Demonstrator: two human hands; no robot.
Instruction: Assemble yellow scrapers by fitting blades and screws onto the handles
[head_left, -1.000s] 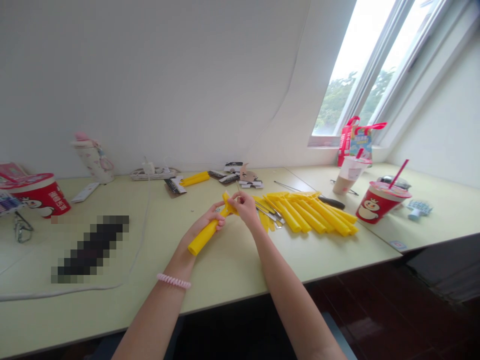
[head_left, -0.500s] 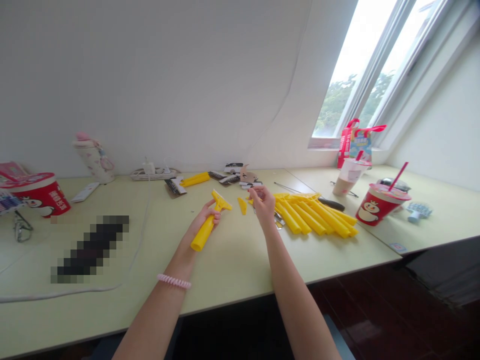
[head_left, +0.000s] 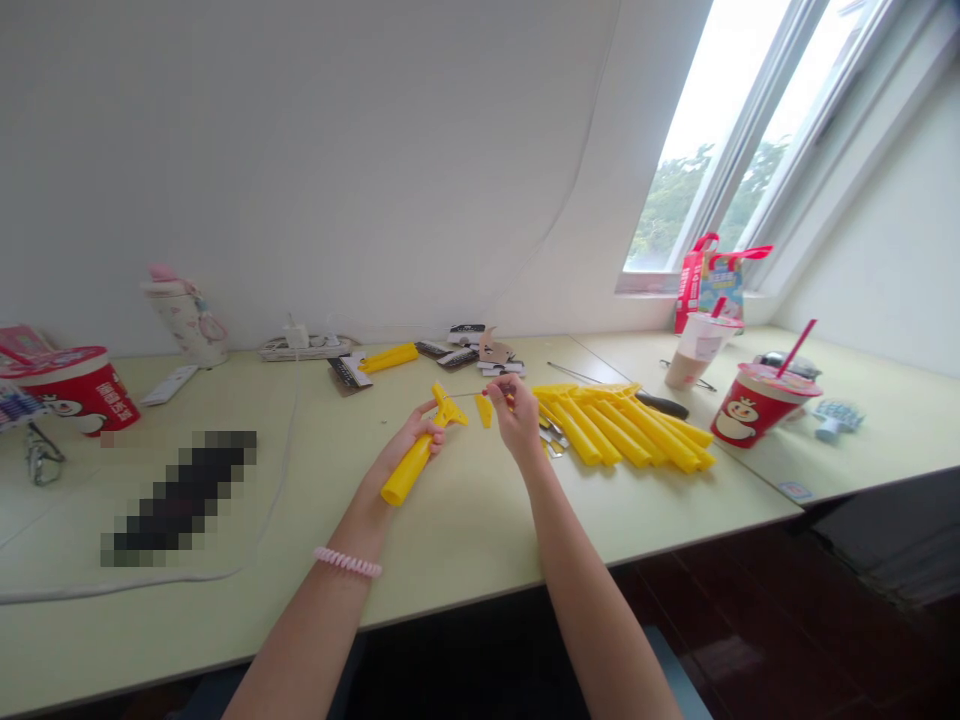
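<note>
A pale green laminate desk (head_left: 450, 520) runs beneath a slanted window (head_left: 712, 140). The left hand (head_left: 412, 440) grips a smooth yellow plastic scraper (head_left: 409, 465) by its rounded handle, flared head up. The right hand (head_left: 516, 415) pinches a thin sliver (head_left: 469, 394), too fine to identify, just beside a small yellow plastic piece (head_left: 484, 410). Beyond lie a heap of yellow scrapers (head_left: 622, 430) and steel blades (head_left: 553, 438), with a red paper cup (head_left: 754, 408) further right.

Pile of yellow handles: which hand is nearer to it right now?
Right. The right hand is just left of the pile of yellow handles. The left hand is farther left of the pile, gripping a yellow scraper.
</note>
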